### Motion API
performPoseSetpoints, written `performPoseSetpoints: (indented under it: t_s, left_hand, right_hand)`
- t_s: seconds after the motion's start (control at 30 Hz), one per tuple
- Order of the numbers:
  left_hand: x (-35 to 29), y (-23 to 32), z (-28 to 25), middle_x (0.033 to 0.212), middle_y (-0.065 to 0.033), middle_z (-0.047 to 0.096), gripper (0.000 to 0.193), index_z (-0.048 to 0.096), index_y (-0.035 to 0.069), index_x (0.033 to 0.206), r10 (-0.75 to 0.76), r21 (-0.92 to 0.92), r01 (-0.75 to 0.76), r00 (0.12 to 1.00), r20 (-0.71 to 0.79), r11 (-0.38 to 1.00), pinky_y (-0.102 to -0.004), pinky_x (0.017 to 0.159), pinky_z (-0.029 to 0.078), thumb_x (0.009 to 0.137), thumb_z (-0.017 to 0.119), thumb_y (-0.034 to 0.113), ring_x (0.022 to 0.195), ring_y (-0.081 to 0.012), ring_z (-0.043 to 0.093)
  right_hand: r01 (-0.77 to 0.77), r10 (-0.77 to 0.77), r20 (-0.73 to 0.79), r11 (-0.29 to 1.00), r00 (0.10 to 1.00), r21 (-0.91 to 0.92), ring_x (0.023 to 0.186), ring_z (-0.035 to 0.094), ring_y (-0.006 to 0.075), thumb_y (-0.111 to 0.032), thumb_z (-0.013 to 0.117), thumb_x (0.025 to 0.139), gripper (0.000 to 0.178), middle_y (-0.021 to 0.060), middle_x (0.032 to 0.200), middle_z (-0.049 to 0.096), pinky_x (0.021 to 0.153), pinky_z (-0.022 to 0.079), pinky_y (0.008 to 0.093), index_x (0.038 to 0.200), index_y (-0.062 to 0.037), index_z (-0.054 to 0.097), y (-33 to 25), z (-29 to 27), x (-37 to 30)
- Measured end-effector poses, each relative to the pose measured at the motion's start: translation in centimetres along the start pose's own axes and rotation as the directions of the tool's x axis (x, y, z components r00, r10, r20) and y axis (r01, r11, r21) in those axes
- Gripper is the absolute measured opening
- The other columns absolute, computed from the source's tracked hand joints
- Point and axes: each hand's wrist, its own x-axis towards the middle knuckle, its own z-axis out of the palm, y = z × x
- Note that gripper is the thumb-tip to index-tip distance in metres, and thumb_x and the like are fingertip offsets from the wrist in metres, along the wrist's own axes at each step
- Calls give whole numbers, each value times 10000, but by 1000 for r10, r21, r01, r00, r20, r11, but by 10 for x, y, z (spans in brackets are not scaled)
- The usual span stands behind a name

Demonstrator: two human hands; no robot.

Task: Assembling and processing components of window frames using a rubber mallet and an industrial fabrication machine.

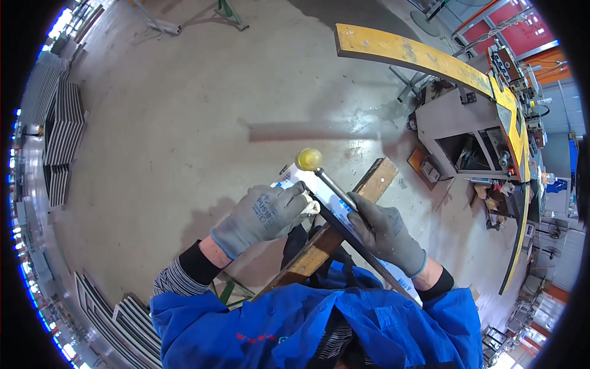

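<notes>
My right hand (388, 235), in a grey glove, is closed round the metal handle (335, 187) of a mallet with a rounded, yellowish translucent head (309, 160). The mallet lies along a long dark profile (362, 251) backed by white film with blue print (402, 284). My left hand (265, 212), also gloved, has its fingers bent together by the profile's far end. A small crumpled white piece (312, 205) is pinched there; its kind is unclear. Under the profile, a brown wooden beam (316, 251) runs crosswise in front of me.
A yellow curved-looking beam (418, 55) stretches over a grey machine cabinet (458, 132) at the right. Stacked metal profiles lie at the left (64, 117) and lower left (117, 326). Green stand legs (230, 13) stand on the concrete floor (166, 104) far ahead.
</notes>
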Motion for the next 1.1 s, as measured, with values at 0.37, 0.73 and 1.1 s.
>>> performPoseSetpoints:
  t_s: [0.37,0.73,1.1]
  left_hand:
    - [-4,1,-19,1145,-133,732,460,682,7,1319,-230,105,323,834,-502,941,-423,664,563,936,746,254,792,-296,725]
    - [13,26,35,1312,-200,731,406,705,-33,1230,-60,196,106,972,-226,975,-464,1092,541,913,719,220,1297,-329,682]
    - [37,-34,-48,1126,-165,767,258,704,88,1286,-309,-163,284,937,-163,945,-429,759,599,1074,627,212,917,-379,759]
  right_hand:
    - [-68,120,-144,944,982,323,670,694,154,-194,587,1116,427,117,797,710,621,556,335,1473,40,587,13,35,-42]
    - [-57,188,-231,876,955,479,611,669,108,-143,533,1120,412,56,734,698,565,523,280,1456,91,581,30,57,-64]
    - [-35,208,-161,708,965,705,606,659,104,-189,533,1134,452,57,749,702,580,527,288,1496,80,534,32,53,-73]
